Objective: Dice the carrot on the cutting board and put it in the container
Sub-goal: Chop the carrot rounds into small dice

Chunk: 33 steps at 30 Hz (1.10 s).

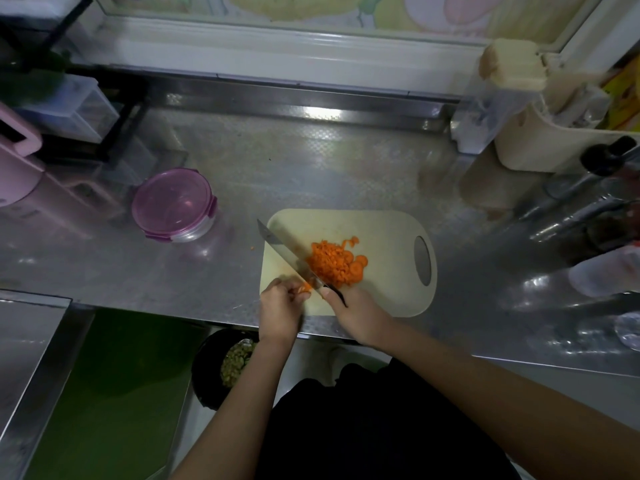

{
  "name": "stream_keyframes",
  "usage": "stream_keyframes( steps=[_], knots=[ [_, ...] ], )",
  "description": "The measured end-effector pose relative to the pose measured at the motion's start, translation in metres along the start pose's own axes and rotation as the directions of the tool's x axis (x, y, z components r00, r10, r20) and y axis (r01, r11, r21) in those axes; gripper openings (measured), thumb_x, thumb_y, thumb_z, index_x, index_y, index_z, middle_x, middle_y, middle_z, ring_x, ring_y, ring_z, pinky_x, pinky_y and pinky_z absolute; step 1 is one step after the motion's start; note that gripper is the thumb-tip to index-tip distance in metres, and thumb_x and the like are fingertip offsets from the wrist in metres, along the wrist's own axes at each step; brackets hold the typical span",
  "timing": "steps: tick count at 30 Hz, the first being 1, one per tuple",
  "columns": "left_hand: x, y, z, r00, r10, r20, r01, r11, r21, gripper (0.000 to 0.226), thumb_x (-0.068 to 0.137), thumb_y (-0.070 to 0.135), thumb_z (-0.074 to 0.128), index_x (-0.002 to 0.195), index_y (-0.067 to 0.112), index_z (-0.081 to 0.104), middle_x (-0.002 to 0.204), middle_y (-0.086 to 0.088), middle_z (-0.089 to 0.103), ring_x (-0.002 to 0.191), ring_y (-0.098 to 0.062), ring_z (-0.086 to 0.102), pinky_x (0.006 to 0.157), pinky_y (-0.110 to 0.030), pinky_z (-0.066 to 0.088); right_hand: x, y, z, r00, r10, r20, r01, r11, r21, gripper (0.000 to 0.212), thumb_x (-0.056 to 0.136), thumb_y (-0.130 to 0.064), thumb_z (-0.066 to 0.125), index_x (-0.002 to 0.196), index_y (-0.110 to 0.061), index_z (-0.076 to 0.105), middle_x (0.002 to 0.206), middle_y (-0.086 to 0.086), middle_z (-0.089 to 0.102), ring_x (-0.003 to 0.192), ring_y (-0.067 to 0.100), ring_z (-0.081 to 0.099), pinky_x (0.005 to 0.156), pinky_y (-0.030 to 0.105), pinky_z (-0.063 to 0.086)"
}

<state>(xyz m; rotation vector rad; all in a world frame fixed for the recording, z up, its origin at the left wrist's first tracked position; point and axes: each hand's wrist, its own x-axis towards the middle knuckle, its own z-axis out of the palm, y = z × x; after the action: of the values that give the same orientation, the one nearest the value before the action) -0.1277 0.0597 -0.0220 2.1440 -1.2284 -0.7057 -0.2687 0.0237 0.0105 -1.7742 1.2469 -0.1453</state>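
My right grip (pixel 356 317) was clenched round the dark handle of the knife (pixel 280 244), near the front edge of the cutting board (pixel 381 233). The blade ran slantwise from that handle toward the board's far left corner, its tip just past the board's edge. My left grip (pixel 280 306) sat at the board's front left corner, fingers curled, pinching a small carrot piece (pixel 305 288) right against the blade. On the other side of the blade, about the middle of the board, lay the heap of diced carrot (pixel 329 265), with a few round slices along its right side. The board lay at the front edge of the steel tabletop (pixel 311 161), its handle hole toward the right. One stray carrot bit (pixel 252 248) lay on the tabletop just left of the board. The container (pixel 173 206), round with a purple lid on it, stood on the tabletop well to the left of the board and further back. A pink jug (pixel 14 168) stood at the tabletop's left edge.
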Motion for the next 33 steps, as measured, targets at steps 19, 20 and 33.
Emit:
stream_keyframes(
  steps=[19,20,33],
  knots=[
    [-0.005,0.002,0.005,1.000,-0.009,-0.021,0.011,0.998,0.069,0.010,0.084,0.003,0.058,0.088,0.001,0.068,0.096,-0.016,0.061,0.083,-0.033,0.059,0.072,-0.032,0.043,0.016,-0.002,0.012,0.996,0.087,0.031,-0.084,0.994,-0.071,0.047,0.098,-0.045,0.036,0.070,-0.010,0.049,0.062,0.010,0.047,0.065,0.029,0.051,0.061,0.035,0.037],
    [-0.005,0.002,0.005,1.000,-0.005,-0.019,0.007,0.997,0.071,0.010,0.085,0.003,0.058,0.088,0.000,0.067,0.096,-0.016,0.061,0.084,-0.032,0.059,0.073,-0.033,0.043,0.016,-0.003,0.010,0.995,0.094,0.027,-0.092,0.993,-0.073,0.047,0.098,-0.045,0.036,0.066,-0.013,0.046,0.060,0.008,0.046,0.064,0.028,0.050,0.060,0.034,0.036],
    [0.000,0.002,-0.001,1.000,0.002,0.025,-0.004,0.996,0.092,0.022,0.081,0.018,0.070,0.094,0.001,0.066,0.097,-0.014,0.059,0.085,-0.032,0.058,0.076,-0.037,0.045,0.008,0.003,0.000,0.999,0.035,-0.008,-0.035,0.998,0.047,0.050,0.099,-0.041,0.036,0.089,0.001,0.059,0.079,0.023,0.060,0.078,0.033,0.058,0.070,0.038,0.043]
  ],
)
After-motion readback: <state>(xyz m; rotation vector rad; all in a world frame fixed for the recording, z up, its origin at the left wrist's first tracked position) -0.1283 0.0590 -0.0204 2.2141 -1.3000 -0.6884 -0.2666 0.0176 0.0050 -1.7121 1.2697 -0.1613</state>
